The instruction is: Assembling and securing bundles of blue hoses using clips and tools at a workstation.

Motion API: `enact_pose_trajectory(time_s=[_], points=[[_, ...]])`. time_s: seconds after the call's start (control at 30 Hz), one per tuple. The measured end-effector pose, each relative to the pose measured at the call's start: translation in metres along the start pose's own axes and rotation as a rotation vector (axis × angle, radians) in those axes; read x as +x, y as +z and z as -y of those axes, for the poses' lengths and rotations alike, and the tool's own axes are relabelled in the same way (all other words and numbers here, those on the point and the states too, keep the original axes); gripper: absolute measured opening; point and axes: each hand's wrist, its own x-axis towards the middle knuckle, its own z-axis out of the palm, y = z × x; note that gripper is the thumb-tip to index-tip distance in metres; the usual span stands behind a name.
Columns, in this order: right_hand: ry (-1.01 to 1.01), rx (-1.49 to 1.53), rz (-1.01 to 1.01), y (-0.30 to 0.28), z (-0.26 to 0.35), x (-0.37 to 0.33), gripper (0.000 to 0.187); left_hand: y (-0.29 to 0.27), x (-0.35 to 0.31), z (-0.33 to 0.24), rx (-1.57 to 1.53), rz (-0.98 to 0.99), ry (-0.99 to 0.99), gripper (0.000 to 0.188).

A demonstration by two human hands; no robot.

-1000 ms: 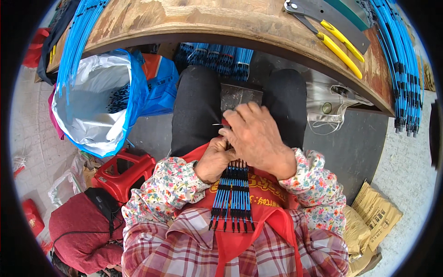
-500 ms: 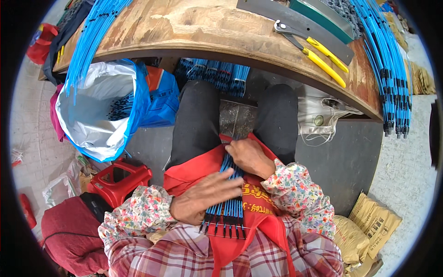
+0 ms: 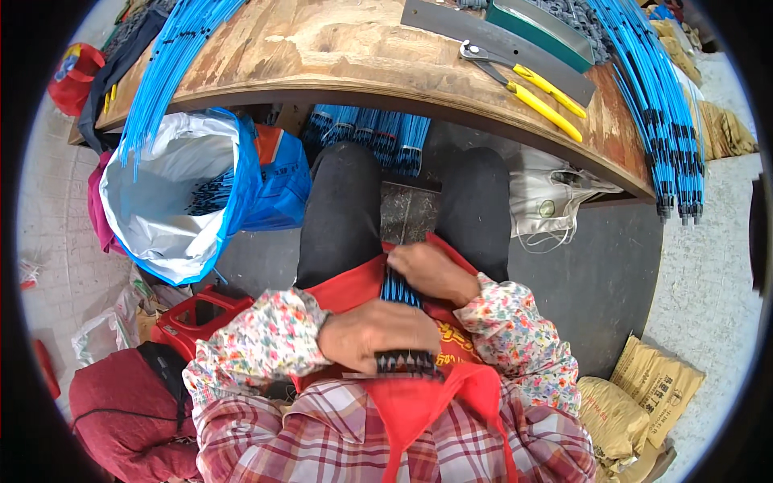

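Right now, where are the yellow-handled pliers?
In the head view, the yellow-handled pliers lie on the wooden table, upper right, beside a flat grey metal bar and left of the blue rods.

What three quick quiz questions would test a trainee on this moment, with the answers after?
1. True or false: the left hand lies over the bundle of blue rods on the lap.
2. Which tool lies on the wooden table? A. a hammer B. yellow-handled pliers C. a saw
3. Fill in: the right hand grips the bundle's ____ end, the one toward the knees.

Key: 1 true. 2 B. 3 far. The open white and blue bag to the person's left also holds dark-tipped blue rods.
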Motion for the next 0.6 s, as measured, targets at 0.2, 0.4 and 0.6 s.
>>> enact_pose_trajectory(time_s=[0.2,0.4,0.6], points=[[0.024,0.814,-0.634,-0.091,0.053,-0.049,0.028,-0.044,0.031,-0.011,-0.182,0.095,-0.085,0.030],[-0.195,0.929,-0.634,-0.111,0.068,-0.077,0.025,-0.074,0.042,-0.018,-0.370,-0.162,-0.350,0.018],[-0.149,0.645,-0.830,-0.130,0.083,-0.053,0.028,-0.089,0.065,-0.009,-0.352,-0.370,-0.366,0.014]])
